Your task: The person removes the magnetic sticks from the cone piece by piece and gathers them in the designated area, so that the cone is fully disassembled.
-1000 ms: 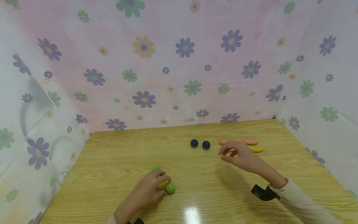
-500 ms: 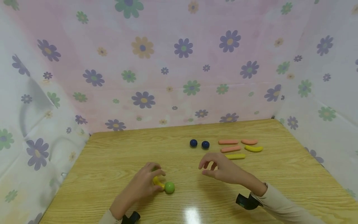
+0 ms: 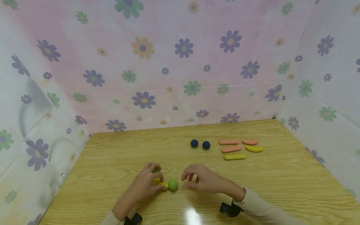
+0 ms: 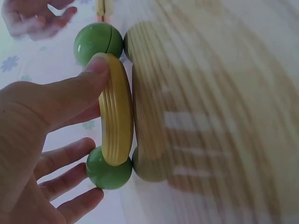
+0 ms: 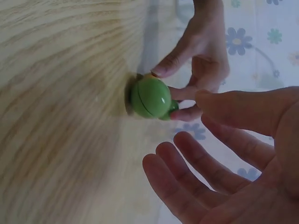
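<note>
My left hand (image 3: 143, 182) pinches a yellow curved stick (image 4: 117, 112) just above the table, thumb on its near face. One green ball (image 4: 96, 44) sits at the stick's thumb end. Another green ball (image 4: 110, 170) is at the opposite end, with my other left fingertips touching it. Both balls seem to meet the stick. To the right of the nearer ball, my right hand (image 3: 206, 179) hovers with loosely bent fingers and holds nothing. In the right wrist view, its fingers (image 5: 210, 163) are apart from the green ball (image 5: 150, 96).
Two dark blue balls (image 3: 194, 143) lie toward the back of the wooden table (image 3: 126, 150). Right of them are two straight pink sticks (image 3: 229, 142), a curved pink stick (image 3: 250, 142), a curved yellow stick (image 3: 254, 149) and a straight yellow stick (image 3: 235, 157). Flowered cloth (image 3: 180, 68) surrounds the table.
My right hand has come left and nearer from over the sticks to beside the green ball. The left hand stays round the yellow curved stick; the nearer ball has shifted slightly.
</note>
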Available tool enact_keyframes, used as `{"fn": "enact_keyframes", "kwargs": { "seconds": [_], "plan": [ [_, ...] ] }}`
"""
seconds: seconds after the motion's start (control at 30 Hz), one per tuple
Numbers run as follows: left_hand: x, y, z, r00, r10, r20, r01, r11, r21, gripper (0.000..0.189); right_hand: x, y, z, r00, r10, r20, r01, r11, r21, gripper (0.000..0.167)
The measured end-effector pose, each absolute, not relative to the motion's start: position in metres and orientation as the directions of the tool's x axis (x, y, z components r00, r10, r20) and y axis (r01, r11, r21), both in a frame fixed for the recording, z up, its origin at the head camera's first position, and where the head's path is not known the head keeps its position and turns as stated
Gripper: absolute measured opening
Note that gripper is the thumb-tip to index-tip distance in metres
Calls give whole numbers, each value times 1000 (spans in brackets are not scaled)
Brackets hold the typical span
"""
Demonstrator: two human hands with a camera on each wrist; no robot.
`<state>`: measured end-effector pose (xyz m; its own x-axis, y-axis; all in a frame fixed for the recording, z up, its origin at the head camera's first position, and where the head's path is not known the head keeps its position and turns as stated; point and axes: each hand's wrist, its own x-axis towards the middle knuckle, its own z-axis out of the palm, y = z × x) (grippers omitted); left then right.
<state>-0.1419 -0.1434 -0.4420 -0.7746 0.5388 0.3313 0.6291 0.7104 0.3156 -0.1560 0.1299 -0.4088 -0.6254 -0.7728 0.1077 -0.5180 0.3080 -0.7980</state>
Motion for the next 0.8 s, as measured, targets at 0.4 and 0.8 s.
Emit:
{"fn": "enact_keyframes", "kwargs": {
  "seconds": [0.4, 0.8],
  "plan": [
    [-138, -137, -445, -741, 550, 386, 659, 706, 259, 25, -156, 97, -428, -632, -769, 95, -541, 349, -765, 28],
    [-133, -137, -437, -738, 581, 342, 665, 713, 222, 17, -156, 89, -438, -693, -716, 79, -446, 341, -828, 28]
  ]
}}
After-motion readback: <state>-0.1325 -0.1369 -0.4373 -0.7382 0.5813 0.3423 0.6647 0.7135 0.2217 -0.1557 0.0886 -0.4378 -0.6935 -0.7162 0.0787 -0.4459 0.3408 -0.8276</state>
